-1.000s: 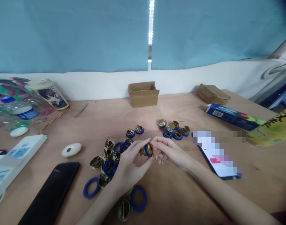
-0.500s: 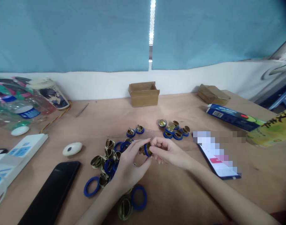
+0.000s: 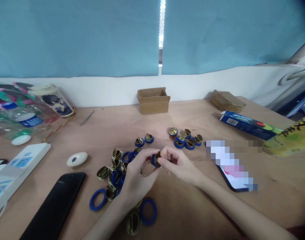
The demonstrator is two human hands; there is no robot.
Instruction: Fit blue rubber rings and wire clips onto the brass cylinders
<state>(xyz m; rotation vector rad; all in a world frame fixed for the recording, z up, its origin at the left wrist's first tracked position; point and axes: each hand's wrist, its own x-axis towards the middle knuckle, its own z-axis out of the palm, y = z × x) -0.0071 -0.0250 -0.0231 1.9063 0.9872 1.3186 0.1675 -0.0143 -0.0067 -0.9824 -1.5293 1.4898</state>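
Between my two hands is a small round brass-coloured metal fitting with a blue ring point(image 3: 156, 159) around it. The thumb and fingers of my left hand point(image 3: 139, 173) grip the ring's edge. My right hand point(image 3: 178, 164) pinches the fitting from the right side. Beside and partly behind my left hand lies a pile of loose brass fittings point(image 3: 102, 172) and blue rings point(image 3: 97, 199). Nearer to me are another brass fitting point(image 3: 133, 222) and a blue ring point(image 3: 148, 211). Farther back, several ringed fittings point(image 3: 189, 143) sit in a cluster, with two more point(image 3: 139, 142) to their left.
An open cardboard box point(image 3: 154, 104) stands by the wall. On the right lie a lit phone point(image 3: 232, 173), a blue carton point(image 3: 249, 124) and a yellow packet point(image 3: 289, 138). Leftward are a black phone point(image 3: 54, 206), a white case point(image 3: 77, 159), a power strip point(image 3: 22, 163) and plastic bottles point(image 3: 29, 113).
The ringed fitting has turned slightly between my fingers and shifted a little to the left. My right hand has moved slightly left with it. The things on the table stay put.
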